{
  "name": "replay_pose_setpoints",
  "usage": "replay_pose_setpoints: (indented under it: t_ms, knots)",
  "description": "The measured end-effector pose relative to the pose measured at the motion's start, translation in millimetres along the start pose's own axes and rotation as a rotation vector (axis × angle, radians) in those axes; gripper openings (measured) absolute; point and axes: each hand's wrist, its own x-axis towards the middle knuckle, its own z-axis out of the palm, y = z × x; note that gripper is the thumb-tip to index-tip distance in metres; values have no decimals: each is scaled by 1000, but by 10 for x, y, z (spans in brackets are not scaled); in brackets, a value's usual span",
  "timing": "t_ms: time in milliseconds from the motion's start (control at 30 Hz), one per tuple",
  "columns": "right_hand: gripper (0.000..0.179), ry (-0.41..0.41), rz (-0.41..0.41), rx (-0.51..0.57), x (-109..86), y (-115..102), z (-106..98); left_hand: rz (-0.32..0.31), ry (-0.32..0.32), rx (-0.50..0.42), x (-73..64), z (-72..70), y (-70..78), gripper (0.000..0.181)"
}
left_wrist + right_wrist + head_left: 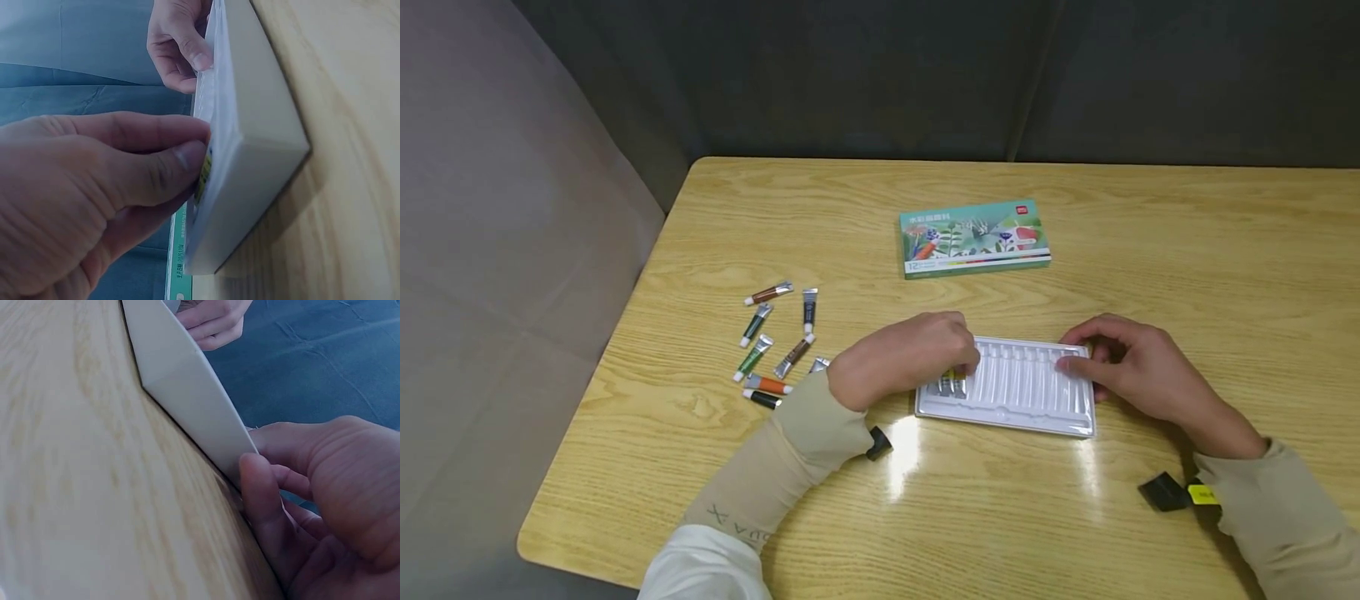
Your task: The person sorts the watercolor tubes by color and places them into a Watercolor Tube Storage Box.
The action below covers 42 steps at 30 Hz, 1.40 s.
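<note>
A white plastic tray (1022,375) with narrow molded slots lies on the table. Over its left end, my left hand (917,354) pinches a small paint tube (205,175) with a yellow label, which the fingers partly hide. Silver tube ends (951,386) show in the leftmost slots, just under that hand. My right hand (1138,367) grips the tray's right end, its thumb on the upper face and other fingers around the edge. In the right wrist view the tray's pale side wall (194,400) runs up to these fingers.
Several loose paint tubes, among them a brown one (769,292), a green one (752,357) and an orange one (767,384), are scattered left of the tray. A flat teal printed paint box (973,237) lies behind it. Dark curtain (865,83) hangs beyond the table.
</note>
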Motion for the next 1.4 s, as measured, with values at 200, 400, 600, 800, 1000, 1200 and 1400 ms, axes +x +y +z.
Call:
replay_pose_setpoints:
  t_ms: [200,400,600,800,1000,1200,1400]
  knots:
    - [22,-4,3,-3,5,0,10,-7,1,-13,-20,5,-2,26]
    - [22,-1,1,-6,3,12,33,-15,-10,-19,-32,19,-2,27]
    - [22,-6,10,-2,0,7,33,-37,-28,-41,-24,29,-14,30]
    - [22,1,0,-4,12,2,27,-33,-16,-37,-28,23,-20,30]
    - [23,-2,17,-10,18,5,15,-28,-7,-32,-31,17,-21,31]
    - [23,26,-13,-50,2,-7,22,-22,4,-27,-33,17,-12,28]
    - [25,112,-118,-182,-38,-80,57,-14,15,-26,-27,22,-8,29]
